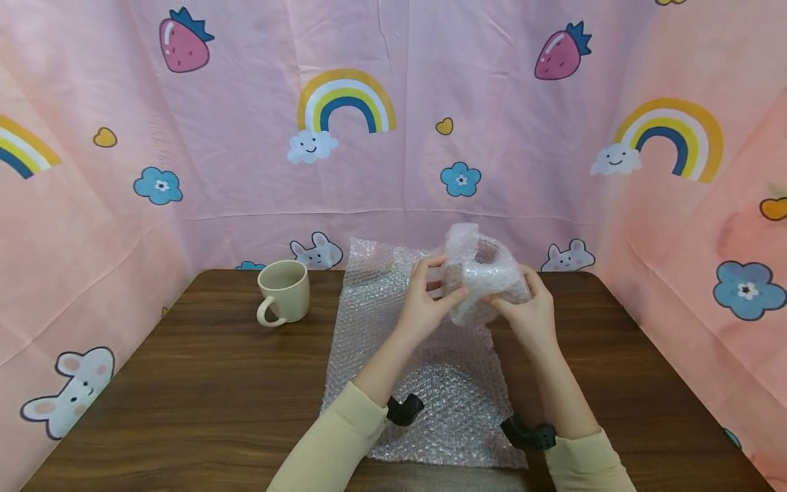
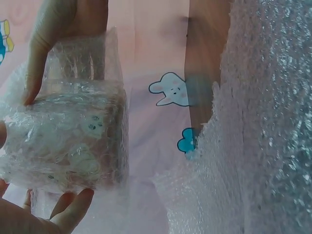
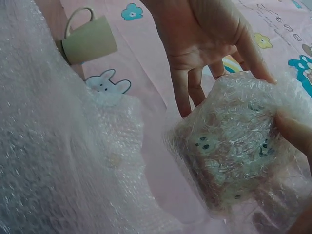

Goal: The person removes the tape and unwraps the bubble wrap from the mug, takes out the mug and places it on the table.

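Note:
Both hands hold up a bubble-wrapped, cup-shaped thing (image 1: 486, 280) above the table. Through the plastic, small dark printed marks show in both wrist views. My left hand (image 1: 424, 301) grips its left side, thumb at the near face and fingers behind. On the other side, my right hand (image 1: 532, 314) grips it with the thumb in front and fingers round the back. Beneath them a large sheet of bubble wrap (image 1: 430, 403) lies spread on the table. What is inside the wrapping is only partly visible.
A beige mug (image 1: 284, 290) stands upright to the left of the sheet, its handle toward the near left. The brown wooden table (image 1: 203, 389) is bordered by a pink patterned cloth (image 1: 406, 184) at the back and sides.

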A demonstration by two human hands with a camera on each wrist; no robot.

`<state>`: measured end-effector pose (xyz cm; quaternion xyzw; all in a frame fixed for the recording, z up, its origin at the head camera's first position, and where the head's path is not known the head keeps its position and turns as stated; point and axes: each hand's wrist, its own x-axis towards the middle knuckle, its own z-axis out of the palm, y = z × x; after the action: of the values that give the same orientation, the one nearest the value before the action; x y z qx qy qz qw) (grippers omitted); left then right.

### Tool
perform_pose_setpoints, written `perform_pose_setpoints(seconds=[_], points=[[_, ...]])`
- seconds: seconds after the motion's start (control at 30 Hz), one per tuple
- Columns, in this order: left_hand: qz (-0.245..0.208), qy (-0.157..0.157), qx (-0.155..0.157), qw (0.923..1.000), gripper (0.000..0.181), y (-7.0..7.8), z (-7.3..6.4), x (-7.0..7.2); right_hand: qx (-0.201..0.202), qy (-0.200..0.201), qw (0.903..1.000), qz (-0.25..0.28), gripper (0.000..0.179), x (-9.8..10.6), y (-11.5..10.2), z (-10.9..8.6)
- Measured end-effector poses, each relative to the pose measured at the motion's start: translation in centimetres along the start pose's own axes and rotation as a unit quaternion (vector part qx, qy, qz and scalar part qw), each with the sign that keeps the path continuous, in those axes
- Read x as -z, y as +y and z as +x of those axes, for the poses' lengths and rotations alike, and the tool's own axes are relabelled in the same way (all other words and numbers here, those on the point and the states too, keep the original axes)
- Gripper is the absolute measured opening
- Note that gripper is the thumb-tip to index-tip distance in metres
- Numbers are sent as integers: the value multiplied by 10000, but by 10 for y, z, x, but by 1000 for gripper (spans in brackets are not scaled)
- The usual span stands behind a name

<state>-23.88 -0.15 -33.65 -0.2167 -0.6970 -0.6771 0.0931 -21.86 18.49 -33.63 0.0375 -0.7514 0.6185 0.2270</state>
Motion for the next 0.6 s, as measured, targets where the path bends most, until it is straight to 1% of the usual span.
perform_pose_setpoints(seconds=[0.03,0.23,0.27,0.47,0.6], points=[[2,23,5,10000,57,0,-1,2,2,-30,10000,-5,60,-2,-1,-1],[26,108,24,9999,57,-5,-9,14,-20,-326,9993,-200,58,-14,-24,-14],[43,115,29,9999,57,-5,-10,17,-35,-365,9991,-192,58,-16,-25,-15],[98,103,63,9999,57,-6,-15,29,-93,-528,9985,-150,63,-26,2,-7],[225,154,158,9995,58,-10,-16,37,-3,-654,9978,-114,63,-34,8,-5]])
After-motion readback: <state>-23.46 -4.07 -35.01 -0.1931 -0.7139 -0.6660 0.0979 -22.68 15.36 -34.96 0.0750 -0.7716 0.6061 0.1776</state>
